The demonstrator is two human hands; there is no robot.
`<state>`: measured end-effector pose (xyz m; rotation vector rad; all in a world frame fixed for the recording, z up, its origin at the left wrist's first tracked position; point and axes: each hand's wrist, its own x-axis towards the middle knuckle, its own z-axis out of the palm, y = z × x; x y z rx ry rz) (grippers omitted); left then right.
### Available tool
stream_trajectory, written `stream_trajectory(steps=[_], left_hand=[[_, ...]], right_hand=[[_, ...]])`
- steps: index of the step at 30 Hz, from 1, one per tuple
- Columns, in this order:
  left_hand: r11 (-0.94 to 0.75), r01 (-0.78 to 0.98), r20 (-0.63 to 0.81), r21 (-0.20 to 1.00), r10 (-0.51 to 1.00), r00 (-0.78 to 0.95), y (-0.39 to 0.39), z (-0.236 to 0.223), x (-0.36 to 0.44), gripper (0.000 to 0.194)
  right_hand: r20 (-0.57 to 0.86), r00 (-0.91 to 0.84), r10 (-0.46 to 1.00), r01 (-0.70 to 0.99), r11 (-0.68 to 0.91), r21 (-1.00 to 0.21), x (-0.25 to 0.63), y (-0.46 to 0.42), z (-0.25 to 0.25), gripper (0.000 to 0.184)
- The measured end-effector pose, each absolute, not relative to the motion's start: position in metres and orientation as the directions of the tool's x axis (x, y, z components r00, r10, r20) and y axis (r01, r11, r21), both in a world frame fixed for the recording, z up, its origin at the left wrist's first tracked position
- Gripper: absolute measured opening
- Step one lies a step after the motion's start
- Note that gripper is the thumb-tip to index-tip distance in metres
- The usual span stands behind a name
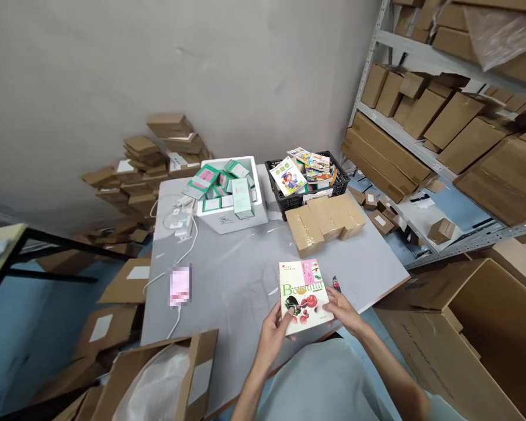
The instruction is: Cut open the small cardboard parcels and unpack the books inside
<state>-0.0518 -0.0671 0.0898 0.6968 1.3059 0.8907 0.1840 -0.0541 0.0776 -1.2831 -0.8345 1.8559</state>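
Observation:
A white book (304,292) with a pink panel, the green word "Beautiful" and pictures of vegetables and fruit faces up above the table's near edge. My left hand (275,328) grips its lower left side, thumb on the cover. On the right side, my right hand (341,307) holds it too, with its fingers partly hidden behind. Just beyond my right hand lies a small dark and red tool (336,284), its kind unclear. Small brown cardboard boxes (326,221) sit side by side farther back on the table.
Behind are a white foam box (232,221) of green-and-white small boxes and a black crate (284,202) of colourful booklets. A phone-like item (179,286) on a white cable lies left. Open cartons (421,339) flank the grey table (232,280); shelves (421,146) stand right.

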Motion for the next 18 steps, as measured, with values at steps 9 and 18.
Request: stream_trajectory(steps=[9, 18], left_hand=[[0.453, -0.091, -0.456, 0.887, 0.890, -0.018, 0.004, 0.099, -0.004, 0.084], [-0.014, -0.009, 0.015, 1.000, 0.994, 0.104, 0.174, 0.160, 0.043, 0.079]], right_hand=[[-0.407, -0.261, 0.875, -0.310, -0.475, -0.823, 0.235, 0.000, 0.080, 0.075], [-0.126, -0.037, 0.991, -0.392, -0.130, -0.911, 0.268, 0.167, 0.135, 0.078]])
